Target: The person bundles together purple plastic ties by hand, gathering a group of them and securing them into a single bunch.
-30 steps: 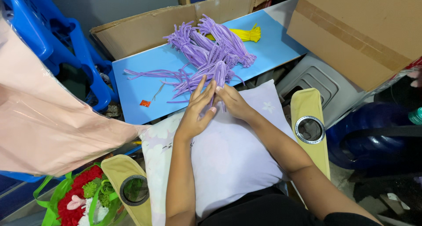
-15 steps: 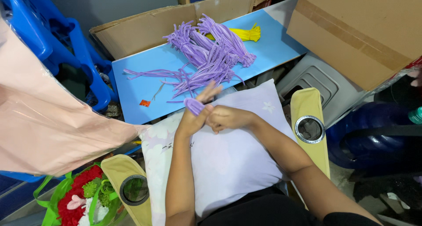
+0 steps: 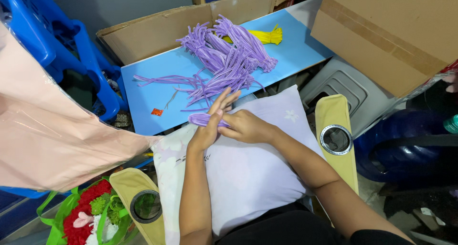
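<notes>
**Op:** Right, I'm looking down at both hands over the pale lilac pillow (image 3: pixel 248 178) on the lap. The left hand (image 3: pixel 207 130) has its fingers stretched out nearly straight, and a short coil of purple pipe cleaner (image 3: pixel 204 119) is wrapped across them.

**Spotter:** And the right?

**Op:** The right hand (image 3: pixel 245 126) is curled, fingertips pressed against the coil at the left palm, pinching the loose end as far as I can tell. So the left is open-fingered with the coil looped round it, the right closed on the strand.

**Spotter:** How would you say that stuff handles?

**Op:** My guess is very light and fuzzy, with a thin wire core: it bends easily and keeps the bend, so it won't slip but it will kink if squeezed hard. I'd hold it at the end of the strand, between thumb and forefinger, not by crushing the loops.

**Spotter:** Where's the supply?

**Op:** Just beyond the hands, the pile of purple pipe cleaners (image 3: pixel 229 59) lies loose on the blue board (image 3: pixel 296 49), with a yellow bundle (image 3: pixel 267 35) at its far edge. A small orange scrap (image 3: pixel 156 112) sits near the board's near-left corner. Cardboard box (image 3: pixel 396 30) to the right, well apart.
</notes>
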